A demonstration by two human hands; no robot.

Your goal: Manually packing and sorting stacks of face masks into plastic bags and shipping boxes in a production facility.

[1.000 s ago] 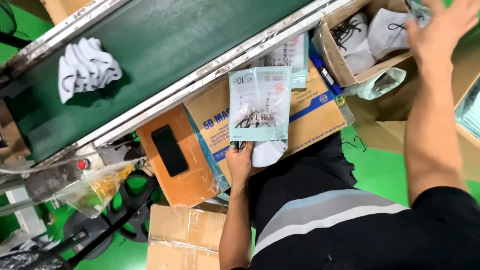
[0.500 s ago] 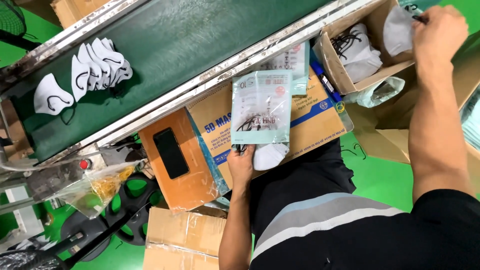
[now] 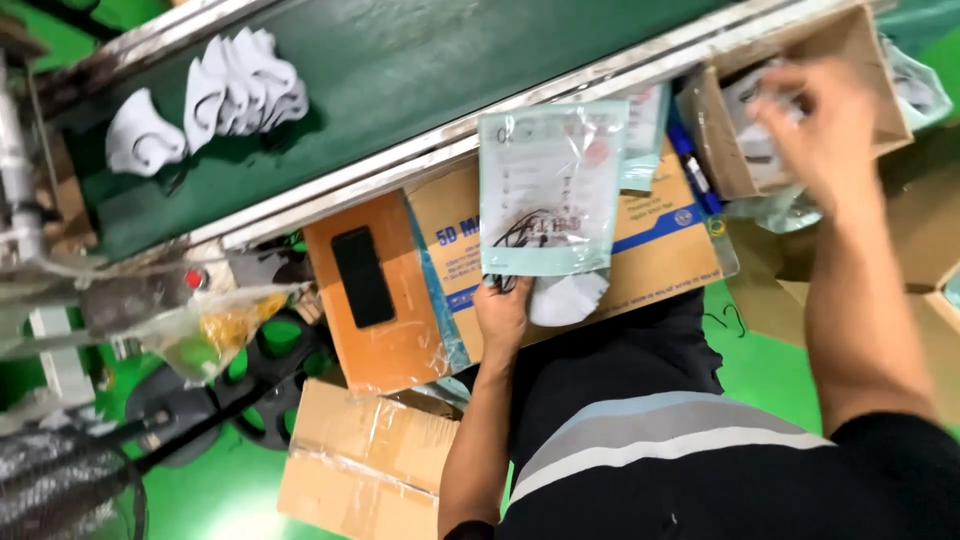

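I see my left hand (image 3: 503, 312) with its grip closed narrow on the bottom edge of a clear, teal-trimmed mask pouch (image 3: 549, 190), pinched together with a white face mask (image 3: 568, 297) that pokes out below the pouch. The pouch stands over the cardboard box (image 3: 660, 240), long axis running from 6 to 12 o'clock, its top toward the conveyor belt (image 3: 420, 70). At 2 o'clock my right hand (image 3: 822, 130) has come down into the small open carton (image 3: 735, 150), fingers curled over white masks inside; how tight that grip is, I cannot tell. The loose masks (image 3: 240, 95) on the belt have travelled on toward 3 o'clock.
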